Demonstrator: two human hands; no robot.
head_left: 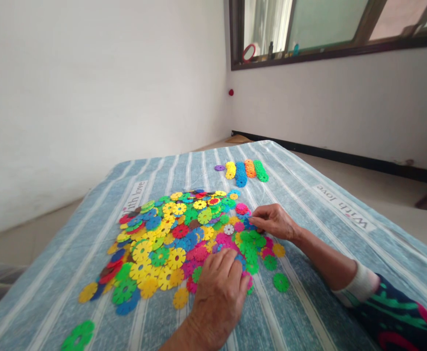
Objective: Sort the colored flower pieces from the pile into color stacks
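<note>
A wide pile of notched plastic discs (161, 226) in yellow, green, blue, red and pink covers the middle of the striped cloth. At its near edge my left hand (218, 292) rests palm down over pink discs. Its thumb stands apart from the bent fingers, whose tips are partly hidden. On the pile's right side my right hand (274, 222) pinches thumb and fingertips together at a blue disc (249, 224). Green discs (252, 246) lie just below that hand. Beyond the pile are sorted rows: yellow (230, 170), blue (240, 174), orange (250, 168) and green (260, 170).
A single purple disc (219, 167) lies left of the rows. Loose green discs (78, 335) sit at the near left, and one green disc (281, 282) lies at the right. The blue striped cloth (319, 243) reaches the table's edges. A window ledge (308, 54) holds small items.
</note>
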